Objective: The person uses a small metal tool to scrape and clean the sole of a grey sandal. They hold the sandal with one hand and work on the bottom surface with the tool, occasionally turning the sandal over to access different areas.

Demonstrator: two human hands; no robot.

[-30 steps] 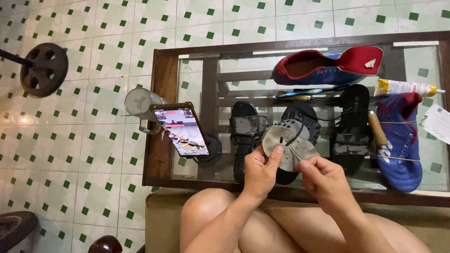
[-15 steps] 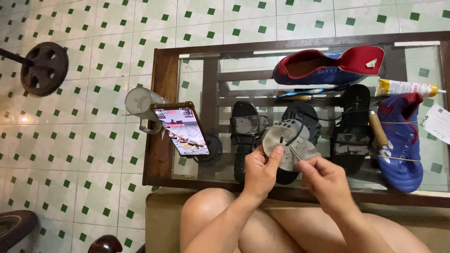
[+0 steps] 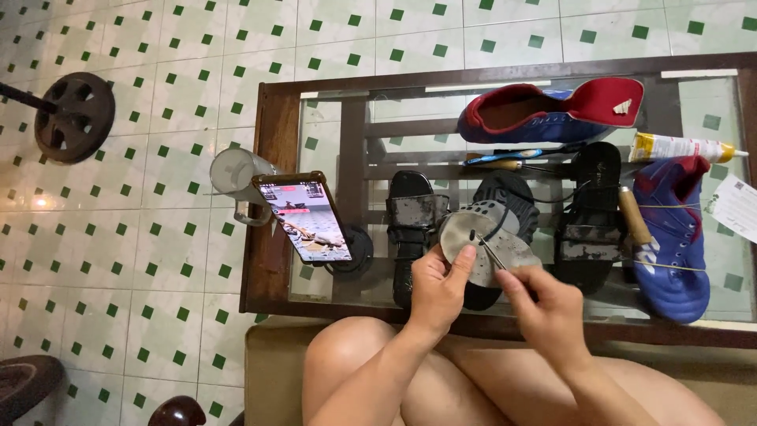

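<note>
My left hand [image 3: 438,288] grips a black sandal turned sole up, its worn grey sole [image 3: 467,230] facing me, just above the glass table's near edge. My right hand [image 3: 546,306] pinches a thin metal needle [image 3: 492,253] whose tip rests against the sole near my left thumb. A dark thread runs from the sandal off to the right. Both hands are close together over my bare knees.
The glass-topped wooden table [image 3: 276,158] carries a phone on a stand [image 3: 303,217], a glass mug [image 3: 233,173], two black sandals [image 3: 410,225] [image 3: 591,213], a red-and-blue shoe [image 3: 552,110], a blue shoe [image 3: 670,244], a glue tube [image 3: 682,147] and a wooden-handled awl [image 3: 635,217]. A weight plate [image 3: 75,117] lies on the tiled floor.
My hands and the sandal have stayed almost in place; the right hand has shifted the needle slightly against the sole.
</note>
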